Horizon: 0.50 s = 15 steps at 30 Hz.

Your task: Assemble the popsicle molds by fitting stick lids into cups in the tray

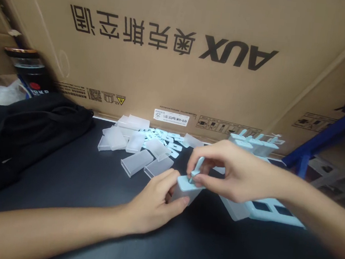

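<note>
My left hand [159, 203] is closed around a translucent popsicle mold [180, 195], which it holds tilted above the black table. A light blue lid covers the mold's top. Between thumb and fingertips, my right hand [227, 169] pinches the light blue popsicle stick [198, 165] that stands up from this lid. Behind my hands lie several loose translucent mold sleeves [137, 163] and a pile of light blue sticks [162, 136]. To the right, partly behind my right wrist, is a light blue mold rack [277, 216]. Several lidded molds [248, 142] with sticks stand beyond that wrist.
A large cardboard box [172, 79] with upside-down print walls off the back of the table. A black cloth bag [35, 130] lies at left, in front of a dark bottle [31, 67]. Blue metal framing [330, 135] rises on the right.
</note>
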Motion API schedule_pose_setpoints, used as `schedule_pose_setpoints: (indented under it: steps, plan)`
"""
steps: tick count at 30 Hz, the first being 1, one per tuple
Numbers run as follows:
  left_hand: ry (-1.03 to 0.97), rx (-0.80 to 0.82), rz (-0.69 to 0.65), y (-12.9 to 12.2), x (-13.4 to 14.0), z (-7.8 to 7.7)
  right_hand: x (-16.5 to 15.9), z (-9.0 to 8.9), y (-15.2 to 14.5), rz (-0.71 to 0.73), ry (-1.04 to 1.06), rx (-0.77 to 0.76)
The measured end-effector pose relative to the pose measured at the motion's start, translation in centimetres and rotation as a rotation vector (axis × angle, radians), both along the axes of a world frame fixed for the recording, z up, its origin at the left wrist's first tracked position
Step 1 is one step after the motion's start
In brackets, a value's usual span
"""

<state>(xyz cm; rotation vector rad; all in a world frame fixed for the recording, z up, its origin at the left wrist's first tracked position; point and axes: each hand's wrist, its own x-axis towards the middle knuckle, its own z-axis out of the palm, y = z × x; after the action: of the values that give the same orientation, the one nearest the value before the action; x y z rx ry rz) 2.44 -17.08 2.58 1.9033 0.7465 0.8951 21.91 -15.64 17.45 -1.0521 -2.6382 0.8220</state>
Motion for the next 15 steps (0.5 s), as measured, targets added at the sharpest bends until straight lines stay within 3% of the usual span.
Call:
schedule_pose_setpoints:
  steps: [4,9,12,15]
  plan:
    - [-0.018,0.004,0.007,0.1,0.2,0.1,0.2,-1.1,-0.5,0.037,-0.053,0.034]
    - [-0.013,0.080,0.041,0.1,0.2,0.0,0.0,-1.0,-1.5,-0.008,-0.147,0.091]
    - [-0.036,0.048,0.004,-0.1,0.0,-0.1,0.6,0.0,-1.6,-0.007,-0.218,0.096]
    - [-0.028,-0.010,-0.033,-0.2,-0.1,0.0,4.1,1.7,-0.3,-0.075,-0.303,0.103]
